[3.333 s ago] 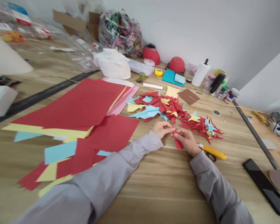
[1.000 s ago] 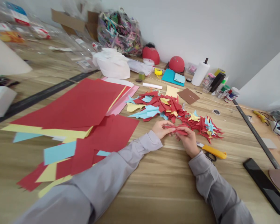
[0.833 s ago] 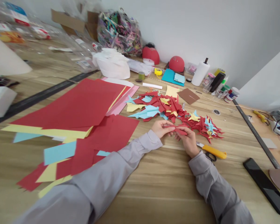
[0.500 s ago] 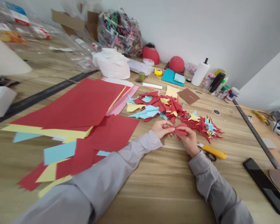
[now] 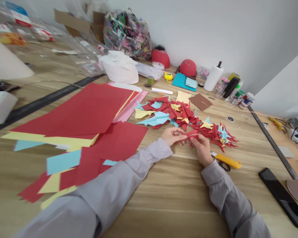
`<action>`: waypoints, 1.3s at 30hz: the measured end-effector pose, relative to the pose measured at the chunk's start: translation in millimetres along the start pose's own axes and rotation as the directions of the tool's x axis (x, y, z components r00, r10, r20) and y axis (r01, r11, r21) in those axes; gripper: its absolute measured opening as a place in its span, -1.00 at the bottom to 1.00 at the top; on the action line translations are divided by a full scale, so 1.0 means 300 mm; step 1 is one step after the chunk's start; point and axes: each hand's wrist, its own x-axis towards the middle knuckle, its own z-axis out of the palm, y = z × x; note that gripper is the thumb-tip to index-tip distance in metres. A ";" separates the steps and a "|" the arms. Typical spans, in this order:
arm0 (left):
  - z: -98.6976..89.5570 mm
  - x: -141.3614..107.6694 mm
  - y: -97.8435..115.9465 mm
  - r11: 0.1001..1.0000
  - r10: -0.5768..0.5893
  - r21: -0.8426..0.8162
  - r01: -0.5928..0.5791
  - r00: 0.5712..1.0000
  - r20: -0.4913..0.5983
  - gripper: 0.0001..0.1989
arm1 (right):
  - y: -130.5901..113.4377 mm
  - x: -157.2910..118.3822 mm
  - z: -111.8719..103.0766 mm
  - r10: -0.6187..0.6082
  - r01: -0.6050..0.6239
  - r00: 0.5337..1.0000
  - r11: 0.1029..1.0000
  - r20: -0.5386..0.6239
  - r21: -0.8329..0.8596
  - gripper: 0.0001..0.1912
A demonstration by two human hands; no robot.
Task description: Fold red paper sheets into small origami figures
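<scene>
A small folded piece of red paper (image 5: pixel 192 133) is held above the wooden table between both hands. My left hand (image 5: pixel 173 136) pinches its left end between thumb and fingers. My right hand (image 5: pixel 201 148) grips its right side with closed fingers, the thumb near the lower edge. Just beyond the hands lies a heap of folded red, blue and yellow paper shapes (image 5: pixel 173 110). A second cluster of red paper stars (image 5: pixel 215 134), with some blue and yellow ones, sits to the right of it.
Large red sheets (image 5: pixel 81 112) and coloured scraps cover the left side. Right of my right hand lie a yellow cutter (image 5: pixel 229 161) and scissors (image 5: pixel 224 166). A black phone (image 5: pixel 281 196) is at the right. Bottles and a white roll (image 5: pixel 213 78) stand at the back.
The fingers of my right hand have shifted lower on the red paper, and more of its upper part now shows. My left hand has hardly moved.
</scene>
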 end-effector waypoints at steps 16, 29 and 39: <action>0.011 -0.008 -0.008 0.999 -0.008 0.047 0.008 1.000 0.004 -0.59 | 0.007 0.003 -0.006 0.019 -0.020 1.000 1.000 0.018 0.019 -0.88; 0.024 -0.021 -0.014 0.995 0.043 0.091 -0.040 0.998 -0.034 -0.56 | -0.018 -0.013 0.020 -0.019 0.018 0.999 0.999 -0.045 -0.038 -0.40; 0.030 -0.033 -0.003 0.987 0.059 0.149 -0.056 0.998 -0.009 -0.59 | -0.006 -0.002 0.014 -0.011 0.006 0.999 0.996 -0.051 -0.084 -0.54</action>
